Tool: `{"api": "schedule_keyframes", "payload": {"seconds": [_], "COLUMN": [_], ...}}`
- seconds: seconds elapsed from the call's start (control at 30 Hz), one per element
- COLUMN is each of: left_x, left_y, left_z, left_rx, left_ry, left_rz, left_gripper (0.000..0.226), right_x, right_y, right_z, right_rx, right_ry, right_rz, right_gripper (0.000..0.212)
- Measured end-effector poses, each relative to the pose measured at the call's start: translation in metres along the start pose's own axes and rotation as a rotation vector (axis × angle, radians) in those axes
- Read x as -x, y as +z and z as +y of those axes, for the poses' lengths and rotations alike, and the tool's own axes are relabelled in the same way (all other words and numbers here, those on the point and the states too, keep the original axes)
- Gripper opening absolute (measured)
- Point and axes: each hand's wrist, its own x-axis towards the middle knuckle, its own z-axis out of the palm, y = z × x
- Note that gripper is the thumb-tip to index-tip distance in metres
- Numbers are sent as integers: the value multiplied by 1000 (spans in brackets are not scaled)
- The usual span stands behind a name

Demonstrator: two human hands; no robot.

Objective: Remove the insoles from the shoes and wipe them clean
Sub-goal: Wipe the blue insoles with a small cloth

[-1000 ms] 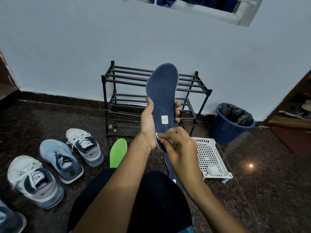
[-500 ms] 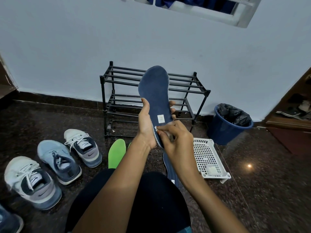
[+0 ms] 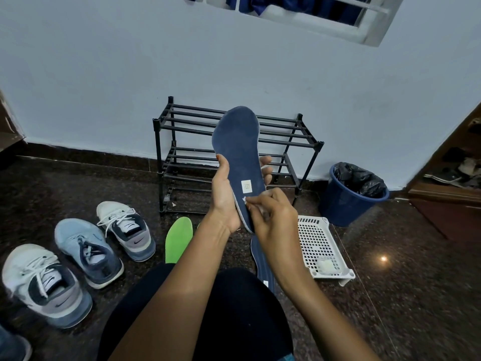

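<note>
Handling notes, item one: blue insole point(image 3: 238, 157).

- Location: held upright above the person's lap, toe end up, heel end down, in front of the black shoe rack point(image 3: 182, 157).
- Grip: the left hand point(image 3: 223, 196) clasps it at the waist, thumb along the near edge and fingers wrapped round from behind. The right hand point(image 3: 273, 220) pinches a small white wipe point(image 3: 244, 200) against the heel end.
- Likely handling: light, thin and flexible, probably foam. It stands unsupported above the grip, so it has some stiffness, but it would likely bend under hard rubbing. It is best held mid-length and backed by the fingers where the wipe presses. The matte face looks grippy rather than slick.
- Appearance: dark navy, matte, evenly coloured, with a pale grey rim at the heel edge and a small white square label point(image 3: 246, 186) near the heel. No dirt can be made out from this view.

Other items on the floor point(image 3: 416, 282):
- second blue insole point(image 3: 261, 259), partly hidden by the right forearm
- green insole point(image 3: 179, 238)
- three shoes point(image 3: 88, 251) to the left
- white basket point(image 3: 322, 246), just beside the right arm
</note>
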Motion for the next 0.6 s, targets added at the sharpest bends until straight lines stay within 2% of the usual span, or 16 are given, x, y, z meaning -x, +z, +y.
{"api": "schedule_keyframes", "payload": {"seconds": [0.1,0.27,0.43,0.6], "left_x": [0,2,0,1], "left_y": [1,3,0,4], "left_z": [-1,-1,0,0], "left_rx": [-13,-43,-31,-44], "left_ry": [-35,-73,-11,-21], "left_rz": [-13,-12,41,35], "left_gripper": [85,85,76,77], "right_x": [-4,-11,1,-5], "right_y": [-3,0,1,-2], "right_z": [1,3,0,2], "right_rx": [4,50,-36,-21], "right_ry": [26,23,30,42], "right_rz": [-5,85,54,75], "right_gripper": [11,12,12,12]}}
